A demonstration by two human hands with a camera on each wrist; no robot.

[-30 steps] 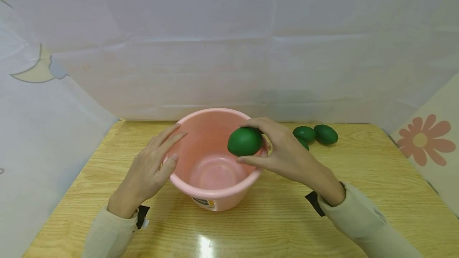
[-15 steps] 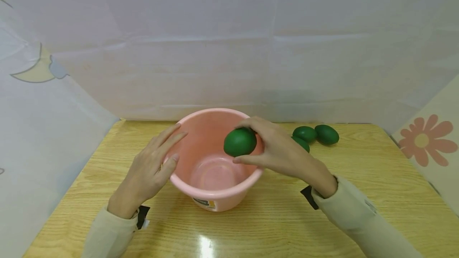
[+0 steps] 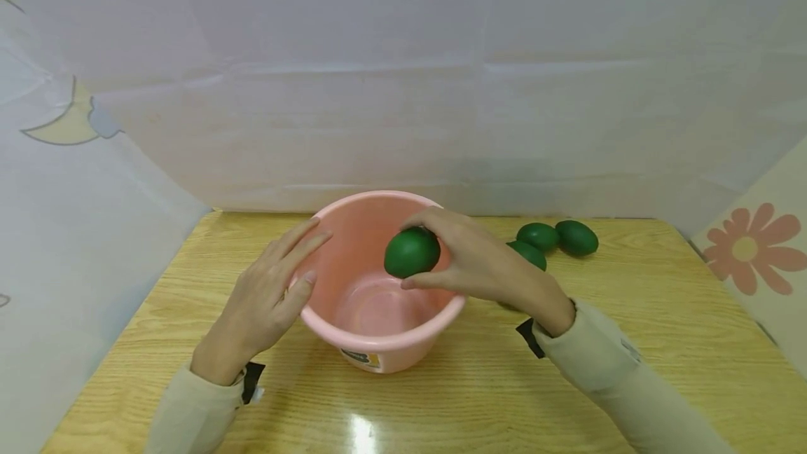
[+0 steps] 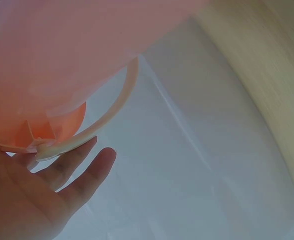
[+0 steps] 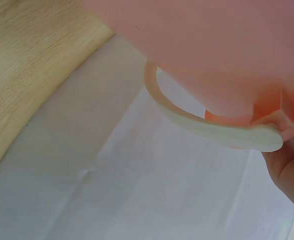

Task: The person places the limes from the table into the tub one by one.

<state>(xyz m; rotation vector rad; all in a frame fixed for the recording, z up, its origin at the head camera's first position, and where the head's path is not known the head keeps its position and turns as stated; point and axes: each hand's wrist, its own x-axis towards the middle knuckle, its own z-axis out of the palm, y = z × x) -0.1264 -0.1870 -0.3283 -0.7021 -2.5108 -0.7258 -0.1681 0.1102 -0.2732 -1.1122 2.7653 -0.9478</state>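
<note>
A pink bucket [image 3: 384, 339] stands on the table in the head view, a small label on its front wall. My left hand [image 3: 261, 300] rests at the bucket's left rim with fingers extended over it. In the left wrist view those fingers [image 4: 87, 181] lie beside the pale bucket handle [image 4: 104, 117]. My right hand [image 3: 473, 258] pinches a dark green oval fruit [image 3: 412, 253], avocado-like, between thumb and fingers over the bucket's right side. The right wrist view shows the other side of the handle [image 5: 211, 131] and part of the hand [image 5: 289, 172]; the held fruit is hidden there.
Right of the bucket lie more green fruits [image 3: 576, 238] on the wooden table [image 3: 479, 391], one partly behind my right hand. Pale sheeting [image 3: 353, 111] hangs behind the table and along both sides.
My right hand has moved steadily left with the green fruit, carrying it further over the bucket's opening. The left hand and the bucket stay almost where they were.
</note>
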